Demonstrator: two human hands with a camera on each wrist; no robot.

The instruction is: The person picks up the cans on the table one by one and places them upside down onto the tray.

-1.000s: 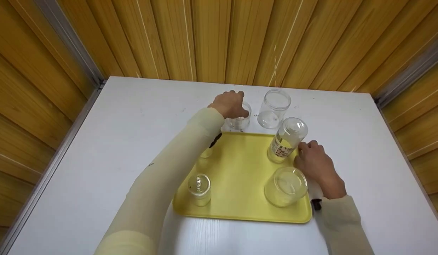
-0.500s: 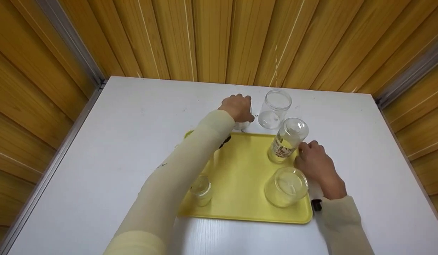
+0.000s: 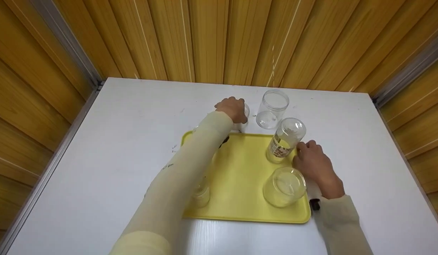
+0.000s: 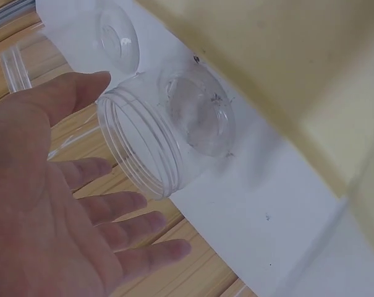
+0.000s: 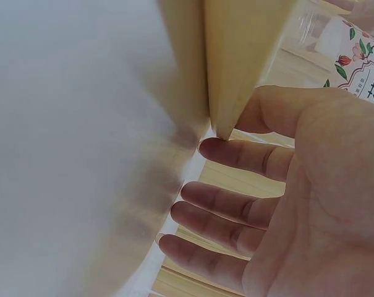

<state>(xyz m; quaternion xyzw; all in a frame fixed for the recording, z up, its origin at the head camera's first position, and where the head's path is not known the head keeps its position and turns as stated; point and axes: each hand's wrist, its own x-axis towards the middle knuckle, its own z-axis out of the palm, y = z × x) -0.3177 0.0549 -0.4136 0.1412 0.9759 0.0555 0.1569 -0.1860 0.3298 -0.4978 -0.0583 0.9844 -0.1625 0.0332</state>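
At the back of the table, my left hand (image 3: 231, 109) is beside a short clear jar (image 4: 199, 117) lying with its threaded mouth toward the palm in the left wrist view. The fingers (image 4: 134, 230) are spread and fairly straight, with the thumb near the jar's rim. My right hand (image 3: 312, 164) is at the right edge of a yellow tray (image 3: 240, 170), its thumb and index fingertip (image 5: 214, 148) pinching the rim. Inside that tray stand a tall jar with a floral label (image 3: 281, 147), a wide clear jar (image 3: 284, 187) and a small jar (image 3: 202, 195) partly behind the left sleeve.
A taller clear jar (image 3: 272, 109) stands open-topped behind the tray, right of the left hand. The left sleeve (image 3: 183, 170) crosses the tray's left side and hides part of it. Wood-panelled walls (image 3: 219, 42) enclose the white table (image 3: 127, 117).
My left hand has shifted slightly right and then back a little, and its forearm has swung right over the tray's left side. My right hand stays at the tray's edge.
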